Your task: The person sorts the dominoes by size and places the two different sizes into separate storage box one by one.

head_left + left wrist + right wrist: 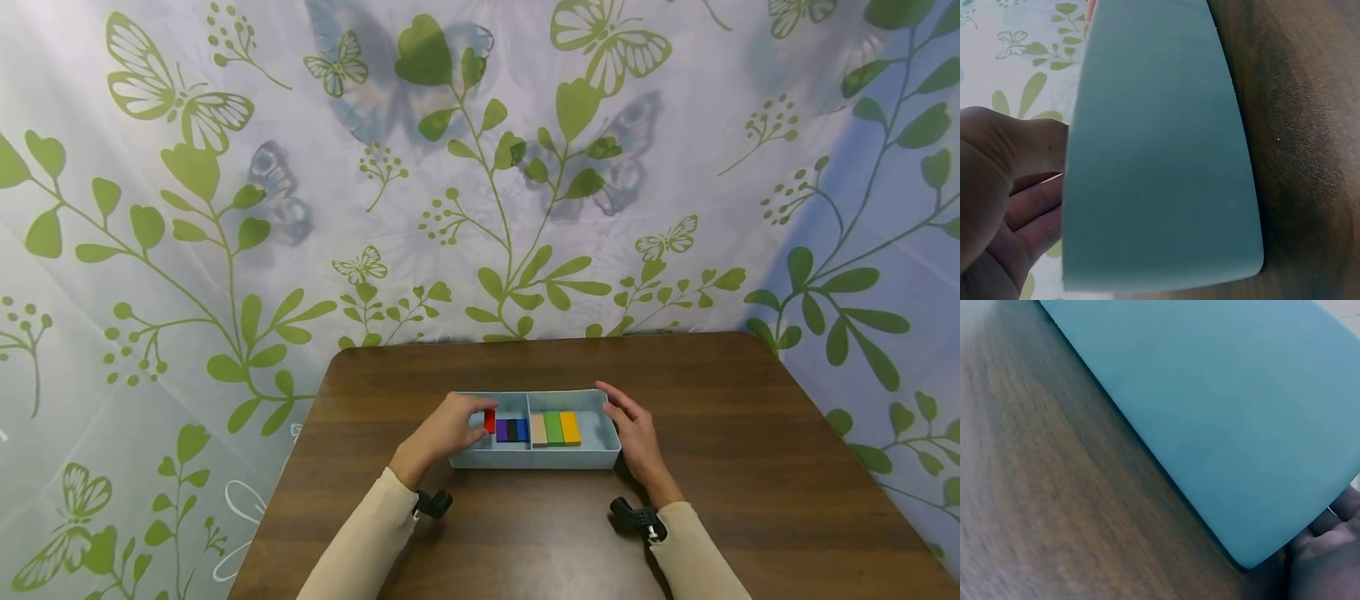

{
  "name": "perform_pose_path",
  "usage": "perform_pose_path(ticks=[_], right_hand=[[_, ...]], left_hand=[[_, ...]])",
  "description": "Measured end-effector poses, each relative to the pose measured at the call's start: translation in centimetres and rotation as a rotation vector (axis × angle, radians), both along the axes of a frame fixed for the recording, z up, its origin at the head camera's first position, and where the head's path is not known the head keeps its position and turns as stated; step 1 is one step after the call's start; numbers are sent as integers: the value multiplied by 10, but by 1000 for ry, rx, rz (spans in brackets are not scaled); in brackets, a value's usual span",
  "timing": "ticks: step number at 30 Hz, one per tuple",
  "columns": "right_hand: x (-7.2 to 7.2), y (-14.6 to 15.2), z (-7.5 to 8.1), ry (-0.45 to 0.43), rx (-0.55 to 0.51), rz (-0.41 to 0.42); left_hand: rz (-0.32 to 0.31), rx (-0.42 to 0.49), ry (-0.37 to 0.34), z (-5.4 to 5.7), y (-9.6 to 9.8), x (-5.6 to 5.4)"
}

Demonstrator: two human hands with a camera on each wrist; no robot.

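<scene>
On the table sits a light blue box [536, 460] with two compartments. My left hand [444, 427] reaches over its left end and pinches a red block [490, 421] between thumb and fingertips. Beside the red one, in the left compartment, stand a purple block [502, 431], a black block [512, 430] and a blue block [522, 430]. Across the divider are a beige block [538, 431], a green block [553, 428] and a yellow block [571, 428]. At the right end my right hand [637, 433] grips the box's rim, thumb over the wall. The box wall [1160, 156] hides the left fingertips in the left wrist view.
The brown wooden table [525, 533] extends around the box. Behind it hangs a cloth [480, 208] printed with leaves and butterflies. Both wrists carry small black cameras, the left camera [433, 503] and the right camera [634, 514], close to the table top.
</scene>
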State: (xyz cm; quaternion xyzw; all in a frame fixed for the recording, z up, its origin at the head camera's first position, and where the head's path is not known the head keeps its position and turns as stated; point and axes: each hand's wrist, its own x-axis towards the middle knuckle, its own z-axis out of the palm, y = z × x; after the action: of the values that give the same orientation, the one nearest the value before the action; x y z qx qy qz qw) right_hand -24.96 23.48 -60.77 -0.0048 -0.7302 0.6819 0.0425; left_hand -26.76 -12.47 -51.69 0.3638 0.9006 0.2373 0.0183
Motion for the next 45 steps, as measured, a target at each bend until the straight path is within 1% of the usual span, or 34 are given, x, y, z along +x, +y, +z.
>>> perform_pose_path(ticks=[6, 11, 16, 20, 30, 37, 42, 45], right_hand=[[0, -1, -1, 1, 13, 4], [0, -1, 0, -1, 6, 10], [1, 0, 1, -9, 3, 3], [1, 1, 2, -13, -2, -6], [4, 1, 3, -24, 0, -7], [3, 3, 3, -21, 3, -8], [0, 2, 2, 6, 10, -13], [-2, 0, 0, 18, 8, -18]], left_hand=[[-3, -90, -13, -6, 3, -7], [4, -126, -23, -13, 6, -11], [7, -146, -19, -13, 11, -11], [24, -176, -21, -13, 16, -14], [55, -224, -88, -15, 23, -15], [32, -241, -74, -13, 27, -14], [47, -248, -76, -14, 26, -17], [47, -235, -76, -16, 25, -18]])
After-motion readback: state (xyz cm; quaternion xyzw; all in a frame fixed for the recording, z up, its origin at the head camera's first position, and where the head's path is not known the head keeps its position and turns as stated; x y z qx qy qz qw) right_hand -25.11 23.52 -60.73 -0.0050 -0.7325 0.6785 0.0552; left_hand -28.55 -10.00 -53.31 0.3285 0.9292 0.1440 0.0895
